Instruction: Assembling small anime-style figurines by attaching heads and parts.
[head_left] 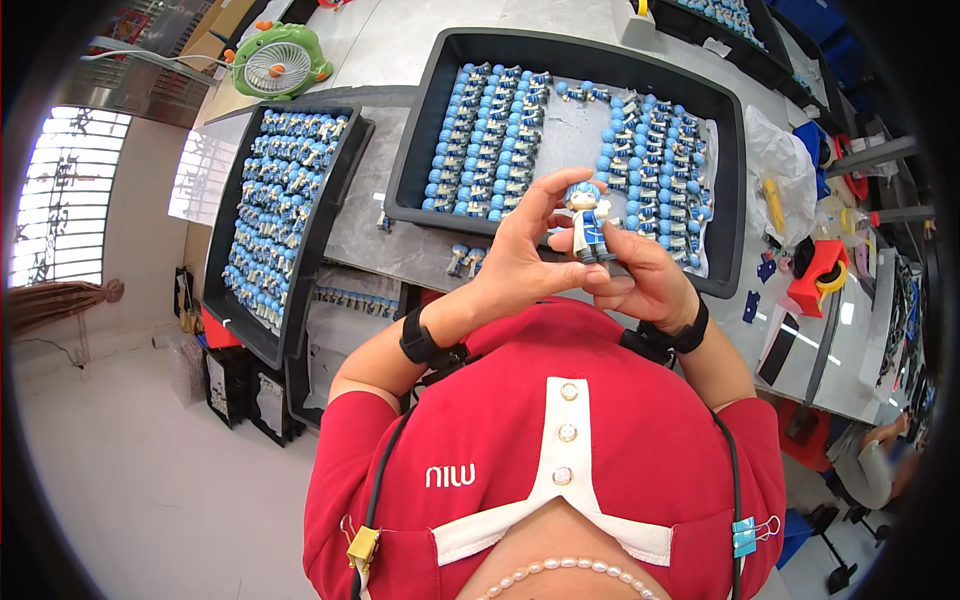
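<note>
Your red shirt (500,365) fills the near side. Just beyond it, your left hand (522,255) and right hand (648,272) hold one blue-haired figure (588,225) upright between their fingers, by the near edge of a black tray (735,150) of similar figures (512,140); a second tray (326,215) stands left.

Head-worn wide fisheye view, facing steeply down, close above the red shirt (480,400), hands (518,262) mid-frame, worktable (362,232) beyond
</note>
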